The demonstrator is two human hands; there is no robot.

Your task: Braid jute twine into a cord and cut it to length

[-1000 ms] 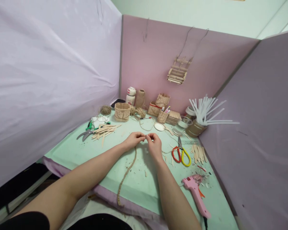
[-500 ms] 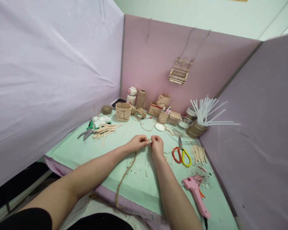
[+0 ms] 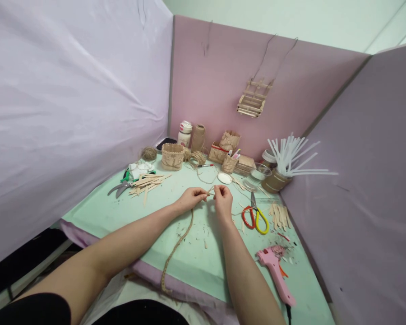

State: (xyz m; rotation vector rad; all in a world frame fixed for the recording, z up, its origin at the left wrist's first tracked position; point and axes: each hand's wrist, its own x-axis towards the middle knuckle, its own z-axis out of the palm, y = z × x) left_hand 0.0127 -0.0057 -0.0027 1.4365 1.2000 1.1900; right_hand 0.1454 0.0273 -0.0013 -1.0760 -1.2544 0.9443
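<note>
Over the middle of the green tabletop, my left hand (image 3: 191, 199) is closed in a pinch on a braided twine cord (image 3: 176, 248). From under that hand the cord's long tail runs down and hangs over the front edge. My right hand (image 3: 223, 201) is closed, thumb and finger pinching a thin twine strand (image 3: 211, 189). A small gap separates the hands, with strands crossing it at the cord's end. The exact crossing of the strands is too small to make out.
Scissors (image 3: 255, 216) and a pink glue gun (image 3: 277, 275) lie to the right. Glue sticks (image 3: 291, 155) stand in a pot behind. At the left are pruning shears (image 3: 120, 188) and wooden sticks (image 3: 149, 183). Along the back stand a woven-look basket (image 3: 172, 158) and twine balls (image 3: 198, 158).
My hands have drawn slightly apart, the right one rising a little with the twine strand. Strands between them now show more clearly. The view has shifted slightly.
</note>
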